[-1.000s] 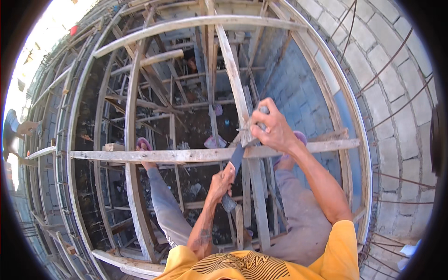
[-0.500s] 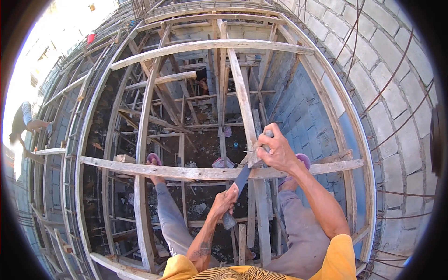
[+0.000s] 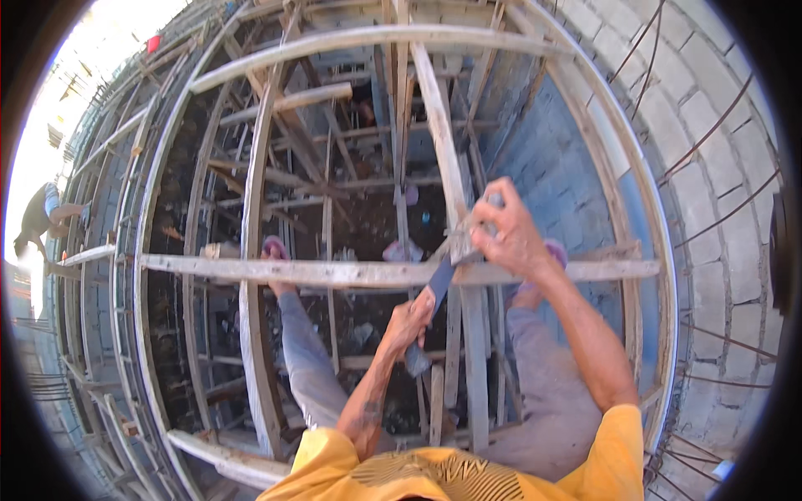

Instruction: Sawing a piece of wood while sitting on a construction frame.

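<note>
My left hand point(image 3: 408, 324) is closed around the grip of a broad-bladed knife point(image 3: 440, 281), whose grey handle end sticks out below the fist. Its blade points up and slightly right, against or very near the end of a long wooden beam point(image 3: 440, 142). Just right of that end, my right hand point(image 3: 514, 238) is wrapped around a grey, blunt object point(image 3: 494, 201); the fingers cover most of it, so its kind stays unclear. Beneath both hands runs a wooden crosspiece point(image 3: 351, 272), crossing the long beam's end.
My feet, in pinkish sandals point(image 3: 274, 247), are spread at the crosspiece above a deep, debris-strewn pit point(image 3: 359, 217) full of wooden props. A block wall point(image 3: 710, 209) with protruding rebar point(image 3: 723, 121) curves along the right. Another person point(image 3: 38, 221) bends at far left.
The view has shifted, so the crosspiece and pit sit higher in the picture. Both hands keep their holds, and the blade stays by the beam end.
</note>
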{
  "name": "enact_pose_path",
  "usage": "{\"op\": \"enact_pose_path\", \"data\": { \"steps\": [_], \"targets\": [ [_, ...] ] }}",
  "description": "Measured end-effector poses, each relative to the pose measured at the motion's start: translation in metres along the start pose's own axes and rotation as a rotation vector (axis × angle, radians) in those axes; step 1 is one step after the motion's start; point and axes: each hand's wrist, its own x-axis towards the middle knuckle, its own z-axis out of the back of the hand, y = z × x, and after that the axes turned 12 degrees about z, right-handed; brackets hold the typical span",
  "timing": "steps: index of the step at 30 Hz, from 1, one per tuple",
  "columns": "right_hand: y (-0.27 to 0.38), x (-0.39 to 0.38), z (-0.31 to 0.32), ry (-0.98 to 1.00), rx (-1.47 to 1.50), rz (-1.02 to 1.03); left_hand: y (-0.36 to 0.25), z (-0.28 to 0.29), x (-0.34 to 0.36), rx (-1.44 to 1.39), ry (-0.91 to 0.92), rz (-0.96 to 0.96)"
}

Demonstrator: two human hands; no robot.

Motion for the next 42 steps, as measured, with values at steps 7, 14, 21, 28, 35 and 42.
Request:
{"op": "enact_pose_path", "data": {
  "steps": [7,14,21,28,35,42],
  "targets": [
    [0.002,0.014,-0.006,-0.012,0.034,-0.024,0.017,0.043,-0.111,-0.011,-0.024,0.188],
    [0.005,0.007,-0.014,-0.016,-0.036,0.062,-0.030,-0.008,-0.028,-0.039,0.030,0.092],
    [0.006,0.006,0.002,0.065,0.018,0.016,0.042,0.030,-0.128,-0.031,-0.042,0.220],
    [0.007,0.011,-0.007,0.033,0.034,0.024,-0.023,-0.005,-0.032,-0.018,0.029,0.115],
    [0.001,0.003,0.004,0.068,-0.016,0.038,0.037,0.018,-0.122,-0.083,-0.020,0.221],
    [0.007,0.014,-0.008,0.008,0.064,0.045,-0.020,-0.001,-0.036,-0.111,0.014,0.131]
  ]
}}
